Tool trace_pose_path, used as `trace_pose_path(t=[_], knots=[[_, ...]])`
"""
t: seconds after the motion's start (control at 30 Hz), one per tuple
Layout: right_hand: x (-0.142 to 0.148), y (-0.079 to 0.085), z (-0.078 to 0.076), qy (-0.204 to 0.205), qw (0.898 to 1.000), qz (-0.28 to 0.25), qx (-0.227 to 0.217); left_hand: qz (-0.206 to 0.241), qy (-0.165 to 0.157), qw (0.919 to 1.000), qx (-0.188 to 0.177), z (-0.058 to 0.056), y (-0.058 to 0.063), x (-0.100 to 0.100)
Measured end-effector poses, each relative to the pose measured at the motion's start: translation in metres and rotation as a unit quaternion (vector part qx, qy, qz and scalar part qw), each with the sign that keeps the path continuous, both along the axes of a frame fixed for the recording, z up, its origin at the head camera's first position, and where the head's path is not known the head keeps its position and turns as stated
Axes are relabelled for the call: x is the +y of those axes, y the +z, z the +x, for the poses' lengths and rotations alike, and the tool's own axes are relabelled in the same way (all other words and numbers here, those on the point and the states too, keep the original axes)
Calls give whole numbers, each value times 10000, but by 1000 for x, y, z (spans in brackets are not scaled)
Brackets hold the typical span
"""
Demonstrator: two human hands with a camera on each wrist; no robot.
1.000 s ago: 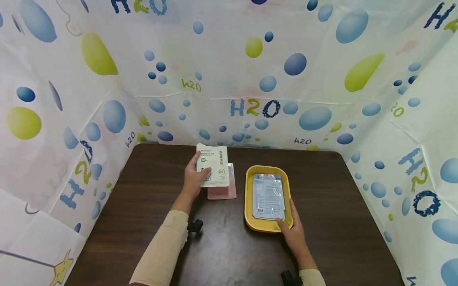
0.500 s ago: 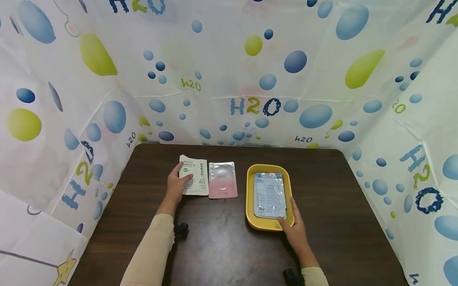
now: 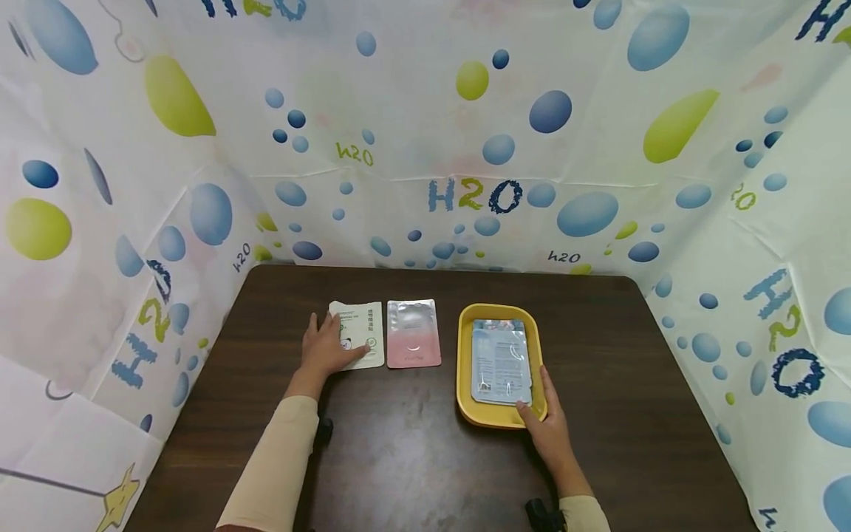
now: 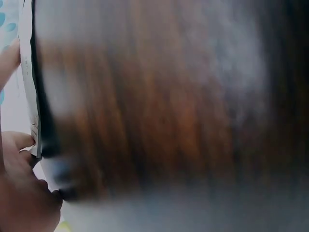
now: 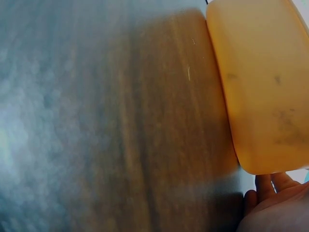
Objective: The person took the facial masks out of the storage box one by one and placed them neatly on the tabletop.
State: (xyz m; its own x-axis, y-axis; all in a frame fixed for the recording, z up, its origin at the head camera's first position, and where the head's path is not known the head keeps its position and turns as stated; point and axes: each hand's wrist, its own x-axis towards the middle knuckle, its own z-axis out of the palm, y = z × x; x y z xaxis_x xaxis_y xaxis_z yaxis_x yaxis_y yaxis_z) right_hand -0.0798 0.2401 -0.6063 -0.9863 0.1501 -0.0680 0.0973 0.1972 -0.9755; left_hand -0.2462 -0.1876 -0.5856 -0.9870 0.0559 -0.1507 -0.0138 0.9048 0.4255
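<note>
A white sheet-mask packet [image 3: 363, 334] with dark print lies on the table at left of centre. My left hand [image 3: 324, 347] rests over its left part, fingers spread and thumb stretched across the lower edge. In the left wrist view the packet [image 4: 29, 77] shows nearly edge-on beside the thumb. Just right of it lies a pink and silver packet [image 3: 414, 334], not touched. My right hand [image 3: 550, 436] grips the lower right rim of a yellow tray [image 3: 468, 414], thumb over the edge. Blue-grey packets [image 3: 501, 362] lie in that tray, the top one with its printed side up.
The dark wooden table [image 3: 425, 458] runs back to a white curtain [image 3: 399, 96] printed with blue and green dots, which also stands at both sides. The right wrist view shows the tray's yellow outer wall [image 5: 265, 87] beside the wood.
The left hand has carried the white packet left, off the pink one, and laid it down; its fingers have since spread. The right hand and tray have barely moved.
</note>
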Motion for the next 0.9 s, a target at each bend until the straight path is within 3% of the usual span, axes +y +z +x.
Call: trace_pose_path(t=[0.2,0.47,0.9], knots=[[0,0,0,-43,10000,77,-6,-200,-246,9992,-236,3,-1,-2],[0,1,0,-91,9998,1,-168,-293,-222,9986,-388,4,-1,-1],[1,-3,-1,16,9999,33,-160,207,-60,9996,-183,2,-11,-5]])
